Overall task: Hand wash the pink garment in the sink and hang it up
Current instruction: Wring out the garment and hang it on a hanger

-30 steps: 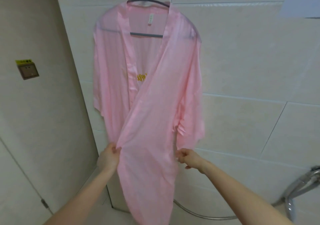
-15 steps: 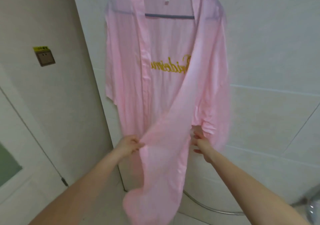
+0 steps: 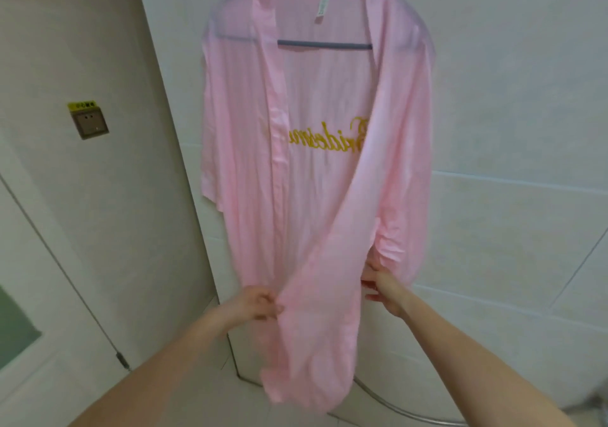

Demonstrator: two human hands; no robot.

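- Cloth is pinched in both grips: my left grip nips one edge of the crossing front panel between thumb and fingers. My right grip pinches the panel's other edge, its fingertips partly hidden behind the fabric.
- Between the two, the panel is drawn out slack, not taut.
- The pink garment hangs full length on a grey hanger, close against the tiled wall. No sink is in view.
- I judge the fabric thin, light and satiny. It is see-through enough to show the hanger bar, so it will be limp, slippery and quick to slide off.
- If wet, it will likely cling and weigh more, so I'd pull gently and avoid wringing at the seams.
- Best holds, to my mind, are the doubled front band or the hem, where the cloth is thickest. At the shoulders I would steady it on the hanger.
- Count: one garment, one hanger, two grips, one neck label, one line of yellow lettering.
- Further out: one wall socket to the left, and one curved hose low down.
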